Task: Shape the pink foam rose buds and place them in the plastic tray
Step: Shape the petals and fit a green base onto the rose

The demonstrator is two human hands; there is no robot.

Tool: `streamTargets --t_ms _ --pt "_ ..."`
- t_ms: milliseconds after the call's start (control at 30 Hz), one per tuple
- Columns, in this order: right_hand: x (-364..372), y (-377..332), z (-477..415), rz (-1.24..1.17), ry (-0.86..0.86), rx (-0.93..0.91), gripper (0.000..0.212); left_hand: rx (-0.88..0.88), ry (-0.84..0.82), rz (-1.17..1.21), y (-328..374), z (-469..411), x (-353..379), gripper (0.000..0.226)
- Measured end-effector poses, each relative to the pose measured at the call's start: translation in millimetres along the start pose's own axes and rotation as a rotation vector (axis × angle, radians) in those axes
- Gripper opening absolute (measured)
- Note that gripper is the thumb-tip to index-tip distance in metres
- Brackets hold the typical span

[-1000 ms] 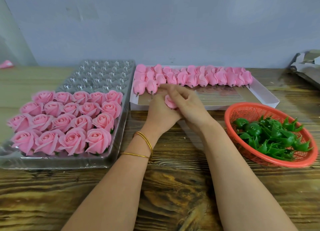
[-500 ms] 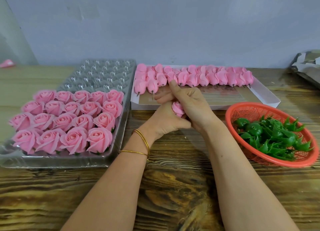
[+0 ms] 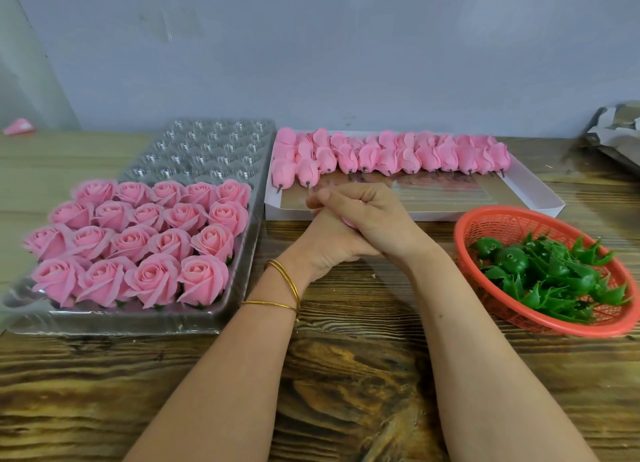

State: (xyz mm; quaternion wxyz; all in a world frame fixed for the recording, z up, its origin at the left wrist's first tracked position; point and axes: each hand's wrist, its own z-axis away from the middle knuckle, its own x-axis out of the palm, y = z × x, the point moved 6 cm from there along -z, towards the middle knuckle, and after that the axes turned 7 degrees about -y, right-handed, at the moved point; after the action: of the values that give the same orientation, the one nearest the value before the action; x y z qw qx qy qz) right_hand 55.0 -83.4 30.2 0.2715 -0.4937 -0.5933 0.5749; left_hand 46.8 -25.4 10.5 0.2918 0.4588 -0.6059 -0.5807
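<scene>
A pink scrap (image 3: 19,127) lies at the far left edge. The tray (image 3: 207,143) sits at the left within easy reach. Its near rows are filled with opened roses (image 3: 138,243) and its far cups are bare, so filling seems to run from the near edge toward the wall. At centre, the left hand (image 3: 322,243) and right hand (image 3: 377,219) are clasped together, fingers curled round one bud (image 3: 349,223). Only a sliver of its pink shows between them. They are probably pressing its petals into shape before it goes to the tray.

Just behind the hands, a shallow white box (image 3: 533,198) holds the unshaped buds (image 3: 398,155), laid in rows with stems toward the person, likely so each is easy to pick. At the right, a red basket (image 3: 491,214) keeps green calyxes (image 3: 554,274) together. A paper bundle (image 3: 616,129) sits at the far right.

Everything rests on a wooden table (image 3: 346,375) with a bold dark grain, pushed against a plain grey-blue wall (image 3: 346,46).
</scene>
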Motion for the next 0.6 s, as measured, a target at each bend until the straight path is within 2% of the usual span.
streamTargets --t_ms 133,267,300,433,533,600 --pt "-1.6 2.8 -0.6 0.033 -0.002 0.02 0.009 0.034 -0.02 -0.069 2.6 1.9 0.4 0.038" --pt "-4.1 4.0 0.8 0.092 -0.009 0.03 0.006 -0.014 0.002 -0.011 -6.4 0.3 -5.1 0.045" --pt "-4.6 4.3 1.2 0.116 -0.005 0.037 0.013 -0.011 0.004 -0.007 -7.0 -0.1 -5.7 0.046" --pt "-5.8 7.6 1.1 0.178 -0.006 0.087 0.073 0.04 0.039 -0.057 -4.0 -0.9 -8.0 0.046" --pt "-6.9 8.8 1.2 0.209 -0.028 0.108 0.091 0.058 0.042 -0.092 -1.6 -0.5 -7.8 0.04" --pt "-7.4 9.4 2.1 0.212 -0.039 0.118 0.092 0.076 0.055 -0.134 0.8 0.0 -8.6 0.038"
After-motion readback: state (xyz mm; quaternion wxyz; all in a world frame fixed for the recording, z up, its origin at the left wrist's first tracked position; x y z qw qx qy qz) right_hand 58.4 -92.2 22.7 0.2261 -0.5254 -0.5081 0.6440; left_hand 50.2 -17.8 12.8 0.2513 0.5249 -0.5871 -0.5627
